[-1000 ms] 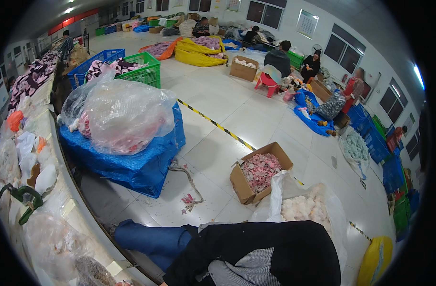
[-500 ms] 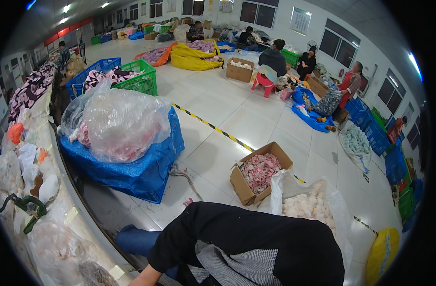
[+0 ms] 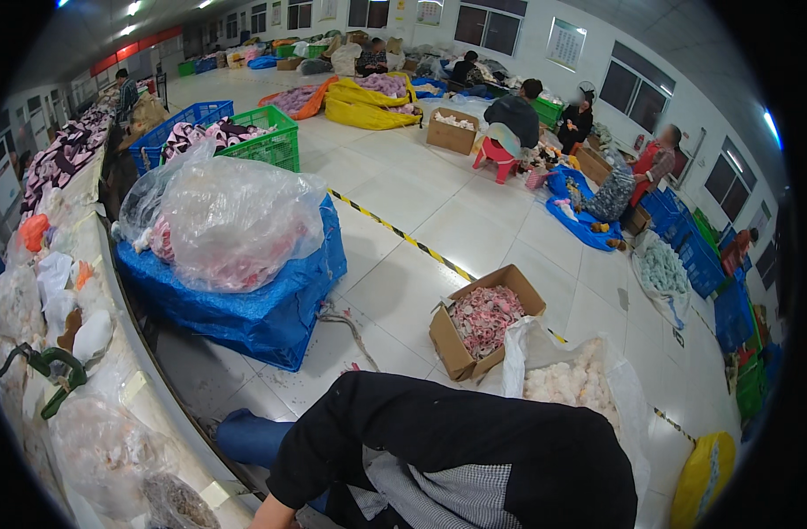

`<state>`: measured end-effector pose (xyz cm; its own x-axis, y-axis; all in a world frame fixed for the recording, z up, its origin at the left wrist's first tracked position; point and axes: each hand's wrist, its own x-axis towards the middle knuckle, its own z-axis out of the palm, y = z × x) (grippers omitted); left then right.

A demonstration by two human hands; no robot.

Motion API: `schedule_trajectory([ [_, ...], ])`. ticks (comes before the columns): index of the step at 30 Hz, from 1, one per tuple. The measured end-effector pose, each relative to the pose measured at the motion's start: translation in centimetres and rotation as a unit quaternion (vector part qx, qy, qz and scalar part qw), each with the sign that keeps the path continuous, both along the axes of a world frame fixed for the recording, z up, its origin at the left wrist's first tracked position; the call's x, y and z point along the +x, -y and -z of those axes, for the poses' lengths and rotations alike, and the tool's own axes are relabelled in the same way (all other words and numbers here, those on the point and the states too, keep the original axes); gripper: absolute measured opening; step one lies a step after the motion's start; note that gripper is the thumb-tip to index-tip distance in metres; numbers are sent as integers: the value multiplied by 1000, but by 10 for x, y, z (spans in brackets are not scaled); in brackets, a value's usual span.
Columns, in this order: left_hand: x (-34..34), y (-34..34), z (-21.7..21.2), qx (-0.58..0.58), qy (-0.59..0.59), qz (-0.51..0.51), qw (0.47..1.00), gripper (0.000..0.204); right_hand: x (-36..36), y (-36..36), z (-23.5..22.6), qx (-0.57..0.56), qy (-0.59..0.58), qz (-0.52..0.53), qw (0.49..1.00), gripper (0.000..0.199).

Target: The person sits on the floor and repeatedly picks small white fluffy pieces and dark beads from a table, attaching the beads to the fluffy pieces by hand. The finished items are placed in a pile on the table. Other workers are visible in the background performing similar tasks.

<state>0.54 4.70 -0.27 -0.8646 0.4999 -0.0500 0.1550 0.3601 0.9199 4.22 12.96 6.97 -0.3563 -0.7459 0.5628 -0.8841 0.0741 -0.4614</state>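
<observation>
My right arm, in a black sleeve (image 3: 474, 423), bends across the bottom of the view. Only the wrist and a bit of my right hand (image 3: 273, 515) show at the lower edge, beside the long workbench (image 3: 170, 401). The fingers are cut off, so whether they hold anything is hidden. My left hand is out of view. On the bench near the right hand lie a clear plastic bag (image 3: 104, 450) and a greyish bag (image 3: 178, 502). Farther up are a dark green clamp-like thing (image 3: 55, 366) and white plush pieces (image 3: 92, 337).
A blue-wrapped stack (image 3: 245, 322) carries a clear bag of pink pieces (image 3: 240, 225). A cardboard box (image 3: 461, 348) of pink scraps and a white sack (image 3: 619, 379) of cream pieces stand nearby. Green (image 3: 284, 141) and blue crates (image 3: 139, 145) stand behind. Several people work farther off.
The view has turned slightly, so the room's things sit a little farther right in it. My right wrist has moved slightly; the arm keeps nearly the same bend.
</observation>
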Motion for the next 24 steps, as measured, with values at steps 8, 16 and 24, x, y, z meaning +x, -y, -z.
schedule_trajectory([
  [8, 0, -5, 1, -6, 2, 14, 1000, 27, 3, 17, -4, -133, -30, -19, 991, 38],
  [16, 0, -8, 1, -9, 1, 29, 1000, 27, 0, 7, 0, -69, -135, -21, 988, 29],
  [24, 3, -12, 0, -15, 1, 48, 999, 27, -8, 11, 35, -44, -80, 7, 996, 37],
])
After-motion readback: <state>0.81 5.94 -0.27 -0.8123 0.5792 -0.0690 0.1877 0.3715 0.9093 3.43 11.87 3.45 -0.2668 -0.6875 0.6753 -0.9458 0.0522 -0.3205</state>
